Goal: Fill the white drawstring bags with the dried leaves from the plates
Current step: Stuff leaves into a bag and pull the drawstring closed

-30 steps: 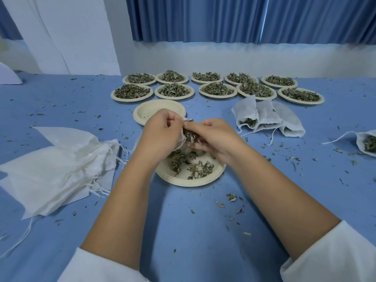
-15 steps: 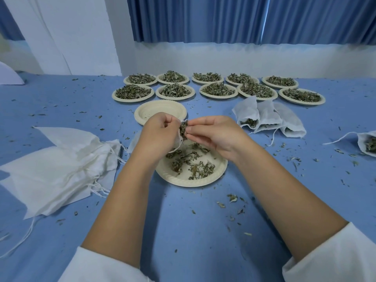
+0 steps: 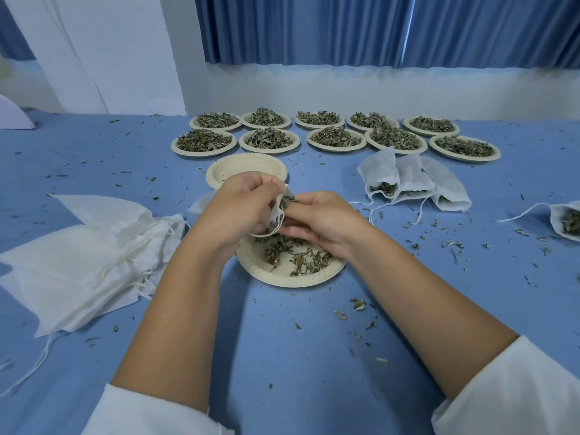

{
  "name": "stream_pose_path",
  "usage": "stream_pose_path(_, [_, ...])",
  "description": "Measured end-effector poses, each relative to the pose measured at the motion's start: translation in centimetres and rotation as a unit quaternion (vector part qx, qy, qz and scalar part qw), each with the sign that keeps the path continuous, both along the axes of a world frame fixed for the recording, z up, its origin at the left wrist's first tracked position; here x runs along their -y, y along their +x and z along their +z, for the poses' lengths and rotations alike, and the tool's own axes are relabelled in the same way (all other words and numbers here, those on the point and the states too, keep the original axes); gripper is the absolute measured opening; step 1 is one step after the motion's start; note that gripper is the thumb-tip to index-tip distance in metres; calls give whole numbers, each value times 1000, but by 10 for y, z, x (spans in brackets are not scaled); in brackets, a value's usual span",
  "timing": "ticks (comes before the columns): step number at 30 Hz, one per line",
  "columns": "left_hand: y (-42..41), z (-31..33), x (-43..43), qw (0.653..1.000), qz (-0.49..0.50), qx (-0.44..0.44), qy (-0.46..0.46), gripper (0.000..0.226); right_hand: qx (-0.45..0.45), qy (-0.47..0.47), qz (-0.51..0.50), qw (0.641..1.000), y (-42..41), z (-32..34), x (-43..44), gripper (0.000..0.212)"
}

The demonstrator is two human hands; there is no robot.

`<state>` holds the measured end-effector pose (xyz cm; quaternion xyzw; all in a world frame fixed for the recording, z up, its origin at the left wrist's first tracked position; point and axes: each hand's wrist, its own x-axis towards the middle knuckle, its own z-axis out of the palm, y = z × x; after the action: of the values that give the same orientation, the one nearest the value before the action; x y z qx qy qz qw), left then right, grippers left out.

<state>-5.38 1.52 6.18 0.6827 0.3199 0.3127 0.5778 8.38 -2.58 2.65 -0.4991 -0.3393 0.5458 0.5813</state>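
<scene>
My left hand grips the mouth of a white drawstring bag just above a paper plate that holds a thin scatter of dried leaves. My right hand pinches a tuft of leaves at the bag's opening. Most of the bag is hidden behind my left hand; its string loops down below my fingers.
An empty plate lies just beyond my hands. Several leaf-filled plates stand in two rows at the back. Filled bags lie to the right, another filled bag at the right edge. A pile of empty bags lies left. Crumbs dot the blue table.
Both hands have stayed over the plate and drawn closer together. My right hand has pushed its pinch of leaves nearer to the bag's mouth.
</scene>
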Motion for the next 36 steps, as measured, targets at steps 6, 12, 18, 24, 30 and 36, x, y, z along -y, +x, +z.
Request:
stream_pose_path(6, [6,-3,7,997,-16,-58,51,22,100,-29,-94,990,-4,0,-2,15])
stream_pose_path(12, [11,-7,3,996,74,-40,39,20,110,-43,-89,989,-1,2,-3,5])
stream_pose_path(18, [7,-5,1,994,110,16,-4,20,69,-55,-59,994,7,19,4,16])
stream_pose_path(24, [9,-7,-1,993,121,7,2,20,49,-103,-40,993,9,27,10,13])
stream_pose_path(30, [6,-7,-4,993,116,0,12,25,22,-81,0,997,4,20,10,5])
stream_pose_path(36, [6,-5,1,998,36,-49,13,17,8,-56,-44,997,1,7,4,6])
